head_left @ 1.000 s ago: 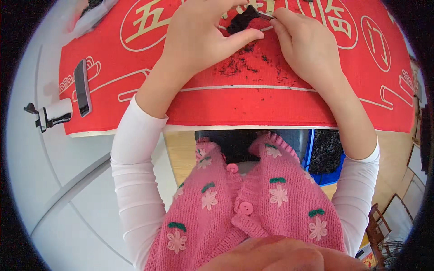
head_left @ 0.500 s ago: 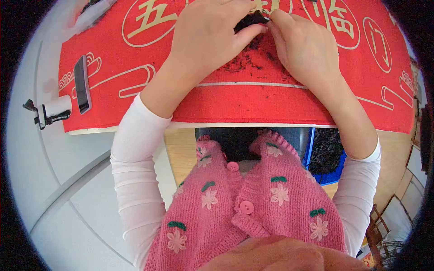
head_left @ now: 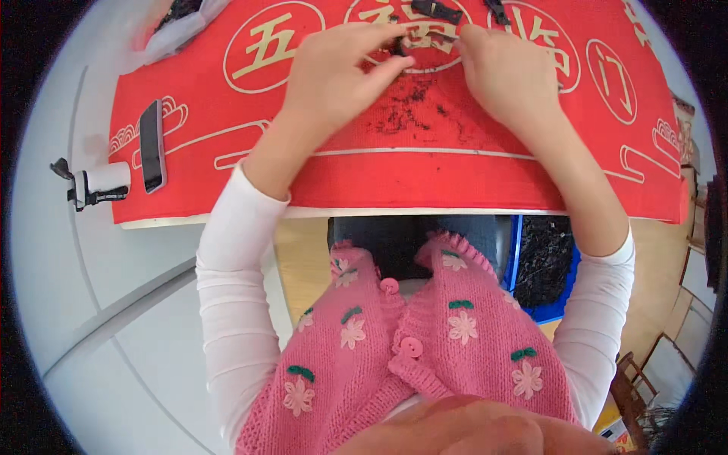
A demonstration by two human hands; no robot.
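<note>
Over the red printed table cloth, my left hand (head_left: 337, 72) has its thumb stretched out below the fingers. A small ragged black piece (head_left: 398, 47) sits at its fingertips. My right hand (head_left: 512, 72) faces it across a narrow gap, fingers curled into a pinch; what they hold, if anything, is too small to make out. Dark crumbs and shreds (head_left: 409, 106) are scattered on the cloth beneath both hands. Just beyond them lies a black clip-like piece (head_left: 436, 10), and another dark piece (head_left: 497, 11) rests to its right.
A phone (head_left: 152, 148) lies on the cloth (head_left: 425, 182) at the left. Beside it, at the cloth's edge, is a white device with a black strap (head_left: 102, 182). A plastic bag (head_left: 171, 38) with dark contents stands far left. Below the table's right side is a blue crate (head_left: 516, 258) of black pieces.
My hands have come apart, and the black piece that was between both is now at my left fingertips. The view has shifted, showing more of the cloth's far side and the dark pieces there.
</note>
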